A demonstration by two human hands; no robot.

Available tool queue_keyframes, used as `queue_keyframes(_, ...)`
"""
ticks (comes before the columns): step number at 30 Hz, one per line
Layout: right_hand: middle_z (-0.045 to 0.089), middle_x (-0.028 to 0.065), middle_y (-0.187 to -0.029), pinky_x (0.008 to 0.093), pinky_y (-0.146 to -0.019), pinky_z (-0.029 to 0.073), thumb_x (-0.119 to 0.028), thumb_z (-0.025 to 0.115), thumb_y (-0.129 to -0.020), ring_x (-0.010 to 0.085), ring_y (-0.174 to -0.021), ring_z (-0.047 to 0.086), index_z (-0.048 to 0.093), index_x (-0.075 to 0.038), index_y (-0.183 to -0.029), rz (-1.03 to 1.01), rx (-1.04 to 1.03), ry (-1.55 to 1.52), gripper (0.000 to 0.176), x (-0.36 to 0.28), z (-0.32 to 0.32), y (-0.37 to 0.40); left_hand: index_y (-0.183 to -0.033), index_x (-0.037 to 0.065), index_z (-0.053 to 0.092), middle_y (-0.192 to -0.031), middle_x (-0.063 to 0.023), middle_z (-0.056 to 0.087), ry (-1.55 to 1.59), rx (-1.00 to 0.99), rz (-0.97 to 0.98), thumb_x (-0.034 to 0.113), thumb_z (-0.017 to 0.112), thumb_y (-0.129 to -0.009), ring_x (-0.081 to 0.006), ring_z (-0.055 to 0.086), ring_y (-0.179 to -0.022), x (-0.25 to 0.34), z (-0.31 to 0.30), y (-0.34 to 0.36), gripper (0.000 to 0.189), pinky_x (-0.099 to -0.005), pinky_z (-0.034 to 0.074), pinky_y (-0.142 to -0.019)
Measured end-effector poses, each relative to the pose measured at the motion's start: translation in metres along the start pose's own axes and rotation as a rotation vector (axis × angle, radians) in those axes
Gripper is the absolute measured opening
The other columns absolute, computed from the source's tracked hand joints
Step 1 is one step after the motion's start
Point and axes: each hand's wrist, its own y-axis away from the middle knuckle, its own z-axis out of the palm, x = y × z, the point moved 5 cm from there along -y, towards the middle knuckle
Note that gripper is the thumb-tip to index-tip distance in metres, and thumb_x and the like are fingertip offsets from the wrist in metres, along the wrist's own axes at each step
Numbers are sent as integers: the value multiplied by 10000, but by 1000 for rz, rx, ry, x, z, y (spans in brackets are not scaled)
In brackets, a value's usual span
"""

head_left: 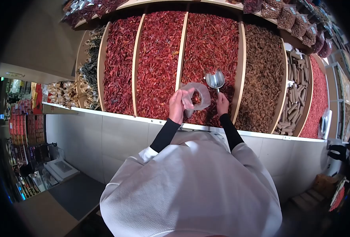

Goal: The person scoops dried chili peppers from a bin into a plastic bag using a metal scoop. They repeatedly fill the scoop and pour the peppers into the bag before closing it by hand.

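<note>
My left hand (176,106) grips the side of a clear plastic bag (203,103), whose round mouth gapes toward me. Through the opening some reddish pieces show. In my right hand (222,104) is the handle of a metal scoop (215,80), its shiny bowl pointing away from me, just right of the bag's mouth. Both hands are over the near part of a wooden bin full of dried red chilies (210,43). The fingers of my right hand are wrapped round the scoop handle.
Wooden dividers (181,49) separate this bin from more red chilies (159,59) on the left and a brown dried spice (260,75) on the right. Farther right lie brown bark-like rolls (295,102). Filled bags (287,17) line the upper shelf. A white ledge (143,119) edges the bins.
</note>
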Motion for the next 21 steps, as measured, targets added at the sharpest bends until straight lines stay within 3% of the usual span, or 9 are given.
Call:
queue_keyframes(2,504,-5,-657,267,-533,395,-284,510,-994,70,-573,457,624,1,-1003,-15,-14,-70,307,3,8,-12,-977,51,519,-1214,-208,620,-8,-9,6,294,366,-1040,-143,597,-530,-2,0,-1,294,-299,552,-530)
queue_keyframes(4,377,-70,-635,208,-513,327,-302,478,-1014,22,-573,373,601,-50,-947,-76,-39,-110,288,-6,19,-20,-977,53,520,-1213,-205,622,-4,3,-10,294,364,-1040,-144,597,-532,-3,2,1,294,-297,552,-535)
queue_keyframes(7,401,-69,-648,207,-514,327,-310,473,-1013,16,-581,378,597,-49,-945,41,-50,-114,297,-9,29,-37,-975,52,522,-1215,-204,621,-18,-10,-10,296,361,-1040,-148,601,-539,-5,4,1,300,-297,552,-541)
queue_keyframes(9,443,-45,-656,228,-519,350,-311,474,-1008,29,-587,405,597,-41,-912,-31,-16,-109,312,-9,35,-54,-974,51,522,-1216,-204,620,-15,-18,-13,297,360,-1041,-150,604,-543,-6,6,2,303,-297,553,-543)
queue_keyframes(11,484,-15,-674,251,-526,369,-307,476,-1003,48,-596,428,598,-25,-883,-265,77,94,329,-5,38,-72,-973,50,522,-1217,-204,620,-13,-27,-11,299,358,-1041,-153,606,-547,-6,8,1,306,-297,553,-545)
queue_keyframes(13,494,-2,-653,278,-521,383,-301,480,-1000,76,-576,445,595,-10,-863,-208,51,48,341,-9,41,-81,-971,49,524,-1219,-204,618,-12,-18,-13,303,357,-1041,-157,612,-555,-6,10,2,312,-296,553,-545)
queue_keyframes(21,436,-48,-590,245,-455,311,-299,463,-1012,46,-501,401,620,-39,-862,-145,-42,-47,339,-22,45,-103,-972,47,526,-1215,-206,619,-12,-16,-6,312,361,-1041,-155,615,-564,-9,10,1,319,-295,554,-544)
